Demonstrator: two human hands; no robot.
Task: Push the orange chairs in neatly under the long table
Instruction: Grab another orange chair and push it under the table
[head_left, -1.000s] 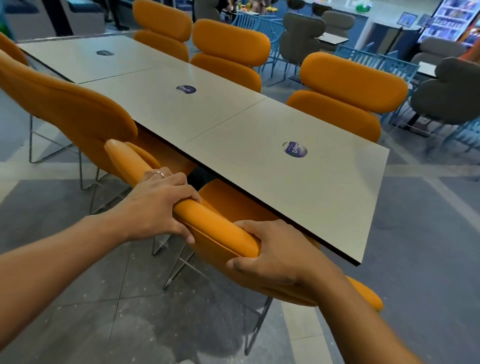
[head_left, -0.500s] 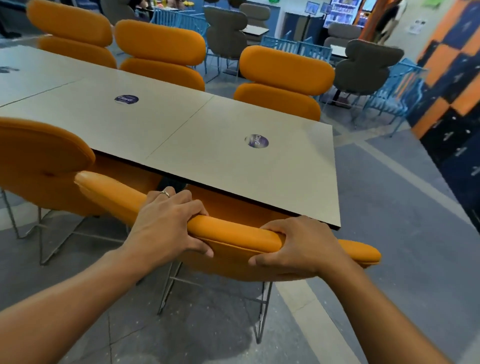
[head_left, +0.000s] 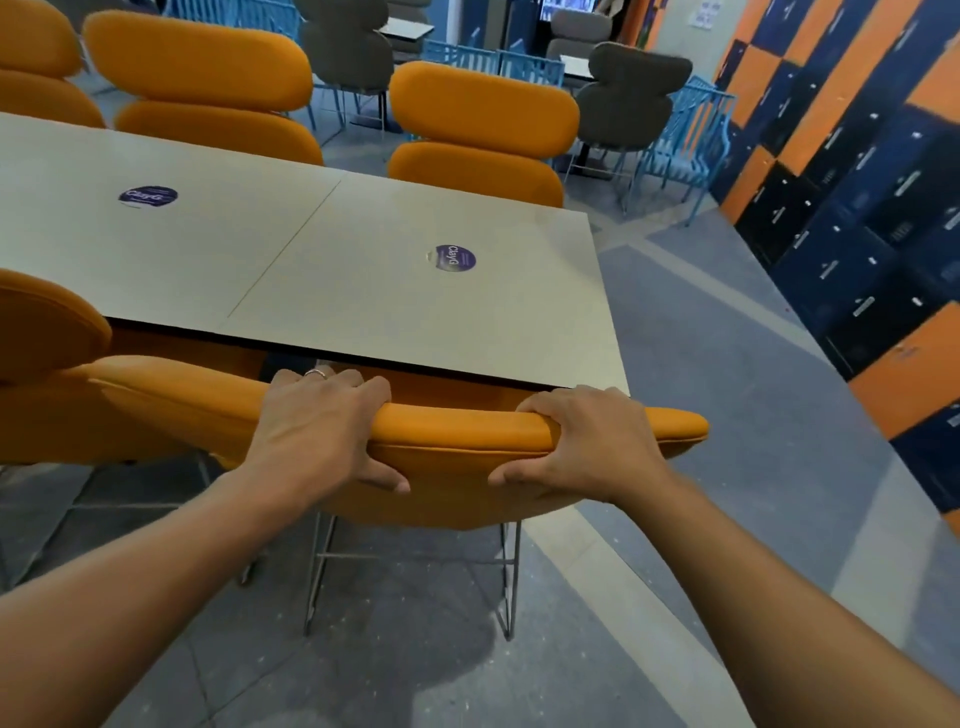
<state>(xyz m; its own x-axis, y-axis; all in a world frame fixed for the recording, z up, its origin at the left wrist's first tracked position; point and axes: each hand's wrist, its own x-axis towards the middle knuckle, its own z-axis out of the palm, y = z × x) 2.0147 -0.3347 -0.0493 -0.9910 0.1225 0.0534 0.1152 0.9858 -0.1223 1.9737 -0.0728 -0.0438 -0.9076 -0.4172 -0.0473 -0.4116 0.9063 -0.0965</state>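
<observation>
An orange chair (head_left: 462, 434) stands at the near right end of the long grey table (head_left: 322, 270), its backrest close to the table edge and its seat under the top. My left hand (head_left: 322, 426) grips the top of the backrest, fingers over the front and thumb behind. My right hand (head_left: 587, 441) grips the same backrest further right. A second orange chair (head_left: 47, 332) stands beside it on the left, partly cut off. Across the table stand three more orange chairs (head_left: 483, 130), backs against the far edge.
Grey chairs (head_left: 634, 88) and blue metal railings (head_left: 680, 130) fill the room behind the table. A wall of orange and dark blue lockers (head_left: 857, 182) runs along the right. Open grey floor (head_left: 727, 364) lies between the table end and the lockers.
The chair I hold has swung square to the table edge and moved in closer under it. My view has shifted right along the table; both hands kept their grip.
</observation>
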